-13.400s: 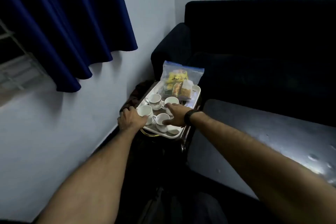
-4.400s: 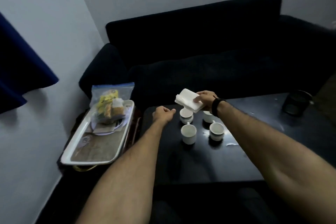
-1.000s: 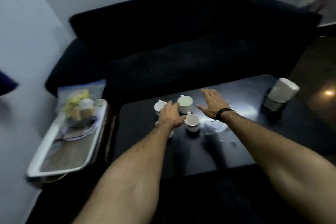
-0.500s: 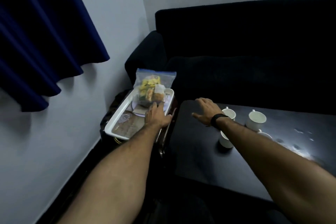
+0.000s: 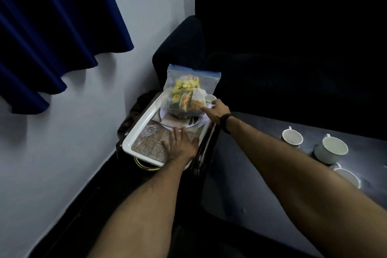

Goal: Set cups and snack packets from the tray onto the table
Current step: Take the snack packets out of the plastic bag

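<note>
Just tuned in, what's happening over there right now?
A person is unloading a white tray beside a dark table. Three white cups already stand on the table. Both hands are over the tray: the right hand reaches the clear zip bag of snack packets at its far end, fingers open at the bag's edge, not yet gripping. The left hand lies flat on the tray's woven mat.

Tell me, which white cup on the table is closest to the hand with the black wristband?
The leftmost cup, nearest the tray. It sits closest to the right hand; the bigger cup and the front cup stand farther right.
</note>
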Tool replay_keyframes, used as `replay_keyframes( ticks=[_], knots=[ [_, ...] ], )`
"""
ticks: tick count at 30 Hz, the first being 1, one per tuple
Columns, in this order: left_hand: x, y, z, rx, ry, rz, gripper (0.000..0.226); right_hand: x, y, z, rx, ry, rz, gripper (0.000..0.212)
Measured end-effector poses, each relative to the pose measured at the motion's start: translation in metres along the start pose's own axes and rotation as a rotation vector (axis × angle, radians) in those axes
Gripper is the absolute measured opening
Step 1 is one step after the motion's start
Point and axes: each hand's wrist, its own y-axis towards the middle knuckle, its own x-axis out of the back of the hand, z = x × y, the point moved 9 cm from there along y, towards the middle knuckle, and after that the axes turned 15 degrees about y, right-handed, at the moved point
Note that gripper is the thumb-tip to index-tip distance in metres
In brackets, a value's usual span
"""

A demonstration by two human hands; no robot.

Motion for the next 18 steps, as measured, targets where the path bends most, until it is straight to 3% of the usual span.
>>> replay_keyframes(
  ticks=[7, 10, 12, 16, 18],
  knots=[
    [-0.019, 0.015, 0.004, 0.03, 0.009, -0.057, 0.079, -0.028, 0.031, 0.008, -0.055, 0.209, 0.002, 0.053],
    [-0.022, 0.015, 0.004, 0.032, 0.022, -0.08, 0.078, -0.047, 0.033, 0.002, -0.134, 0.245, 0.088, 0.082],
    [-0.022, 0.015, 0.004, 0.033, 0.038, -0.089, 0.076, -0.05, 0.038, -0.001, -0.134, 0.195, 0.075, 0.089],
    [-0.017, 0.011, 0.003, 0.036, 0.024, -0.097, 0.075, -0.043, 0.041, -0.002, -0.091, 0.145, -0.116, 0.042],
    [-0.017, 0.011, 0.003, 0.037, 0.021, -0.093, 0.076, -0.04, 0.034, 0.003, -0.02, 0.162, -0.142, 0.029]
  ],
)
